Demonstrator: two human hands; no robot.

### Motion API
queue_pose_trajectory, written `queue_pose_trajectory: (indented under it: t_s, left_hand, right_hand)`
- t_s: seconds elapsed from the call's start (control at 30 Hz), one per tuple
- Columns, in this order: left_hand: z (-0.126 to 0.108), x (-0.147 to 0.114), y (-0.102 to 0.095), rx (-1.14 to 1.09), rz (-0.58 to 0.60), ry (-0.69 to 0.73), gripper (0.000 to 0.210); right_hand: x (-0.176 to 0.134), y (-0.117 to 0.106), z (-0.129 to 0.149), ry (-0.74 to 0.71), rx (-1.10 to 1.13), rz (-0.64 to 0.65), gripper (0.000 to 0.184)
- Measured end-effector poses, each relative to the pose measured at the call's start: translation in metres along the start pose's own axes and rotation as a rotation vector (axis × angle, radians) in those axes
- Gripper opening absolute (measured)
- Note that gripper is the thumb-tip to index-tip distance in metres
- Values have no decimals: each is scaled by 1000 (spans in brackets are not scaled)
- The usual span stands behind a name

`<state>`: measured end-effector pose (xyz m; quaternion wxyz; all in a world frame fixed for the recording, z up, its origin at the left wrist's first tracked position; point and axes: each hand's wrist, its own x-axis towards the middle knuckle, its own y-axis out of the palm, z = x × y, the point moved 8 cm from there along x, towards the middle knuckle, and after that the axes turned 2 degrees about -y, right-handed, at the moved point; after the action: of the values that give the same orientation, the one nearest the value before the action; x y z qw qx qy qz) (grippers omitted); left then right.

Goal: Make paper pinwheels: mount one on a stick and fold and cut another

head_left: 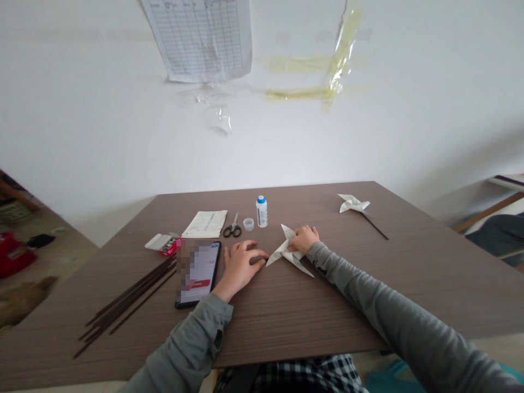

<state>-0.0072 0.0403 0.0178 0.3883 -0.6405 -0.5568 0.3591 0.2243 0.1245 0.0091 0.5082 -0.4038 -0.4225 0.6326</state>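
White paper is forming the near pinwheel (277,253), which in the head view is lying on the brown table (278,316) between the person's two hands. Over its right side the right hand (305,240) is bending its fingers down toward the middle; their tips are hiding behind the knuckles, so whether they are pinching or only pressing, I cannot tell. Beside its left point the left hand (241,267) is resting palm down, the fingers loosely spread and seemingly gripping nothing; whether a fingertip is touching the paper is not showing clearly.

Farther off to the right, the far pinwheel (353,204) is lying joined to a stick (375,226), so one piece is looking complete. Its neighbour under the right hand is showing four points and no visible stick, so I am judging it shaped but unmounted, the joining being left.

Several loose sticks (129,292) are lying at the left, just beside the phone (209,275), and are looking unused. Behind the phone an open box (166,244), a folded paper (205,224), scissors (232,229), a small cup (248,224) and a blue-capped bottle (262,213) are sitting in an uneven row, apart from both hands.
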Motion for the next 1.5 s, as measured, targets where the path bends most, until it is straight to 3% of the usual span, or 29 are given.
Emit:
queue_pose_trajectory:
  t_s: [0.23,0.9,1.13,1.5]
  left_hand:
    - [0,1,0,-14,-11,21,28]
    - [-1,0,0,-2,30,-16,33]
    - [6,2,4,22,30,0,51]
    - [11,4,9,54,41,-2,53]
  right_hand:
    - [-6,-3,4,83,-10,72,37]
    - [-11,-1,6,92,18,65,34]
    - [-8,0,0,-20,61,104,19]
    - [-1,5,-9,-223,143,142,25]
